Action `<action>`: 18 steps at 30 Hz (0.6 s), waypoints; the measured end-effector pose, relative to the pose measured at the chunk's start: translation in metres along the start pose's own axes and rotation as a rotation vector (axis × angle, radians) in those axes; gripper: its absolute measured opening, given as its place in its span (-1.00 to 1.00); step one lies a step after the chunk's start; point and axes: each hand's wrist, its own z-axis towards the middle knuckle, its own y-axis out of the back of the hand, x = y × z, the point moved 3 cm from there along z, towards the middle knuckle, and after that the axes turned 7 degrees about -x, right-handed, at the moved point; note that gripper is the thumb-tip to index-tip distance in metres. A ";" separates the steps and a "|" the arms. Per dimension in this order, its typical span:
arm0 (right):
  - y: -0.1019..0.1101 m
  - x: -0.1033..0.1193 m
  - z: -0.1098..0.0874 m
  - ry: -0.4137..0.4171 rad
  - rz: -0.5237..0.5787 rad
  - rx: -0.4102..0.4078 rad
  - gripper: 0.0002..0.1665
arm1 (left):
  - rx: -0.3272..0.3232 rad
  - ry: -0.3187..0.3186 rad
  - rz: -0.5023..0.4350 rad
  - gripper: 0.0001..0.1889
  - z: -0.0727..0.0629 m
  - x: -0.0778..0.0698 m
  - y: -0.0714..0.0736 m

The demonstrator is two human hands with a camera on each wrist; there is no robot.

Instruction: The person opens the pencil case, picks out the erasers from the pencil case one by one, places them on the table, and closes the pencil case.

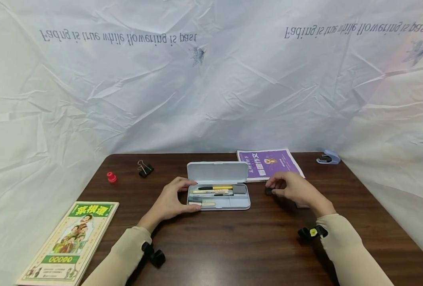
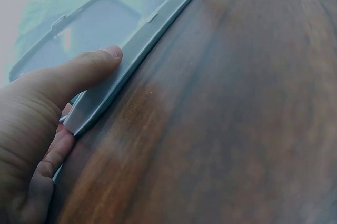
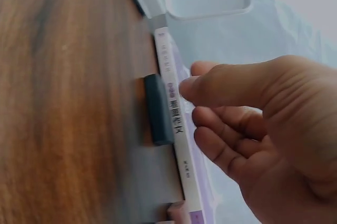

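An open pale blue pencil case [image 1: 233, 203] lies on the table, its lid [image 1: 216, 172] tipped back. My left hand [image 1: 170, 198] holds the case's left end, thumb along the front edge and fingers at the back corner. Inside the case are several pens [image 1: 211, 192], a grey block [image 1: 238, 189] and pale eraser-like blocks [image 1: 208, 203] at front left. My right hand [image 1: 292, 187] hovers over a small dark block [image 3: 158, 109], fingers loosely bent. In the right wrist view, the block lies on the table beside the fingertips, not gripped.
Behind the right hand lies a purple book [image 1: 268, 163]. A pinkish block [image 3: 179, 212] sits partly hidden below the right wrist. A stapler [image 1: 328, 157] stands at back right. At left are a red cap-like piece [image 1: 111, 177], a black binder clip [image 1: 146, 170] and a green-and-cream book [image 1: 68, 242].
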 end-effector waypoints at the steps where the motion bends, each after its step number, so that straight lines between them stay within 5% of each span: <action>1: 0.002 0.001 0.000 -0.003 0.002 -0.025 -0.80 | 0.000 0.001 0.001 -0.16 0.000 0.000 0.000; 9: 0.008 0.021 0.003 0.097 0.073 -0.240 -0.68 | 0.001 0.002 -0.001 -0.16 0.001 -0.002 0.000; 18: -0.017 0.058 0.021 0.214 0.194 -0.232 -0.59 | 0.002 0.001 0.003 -0.16 -0.001 0.000 0.000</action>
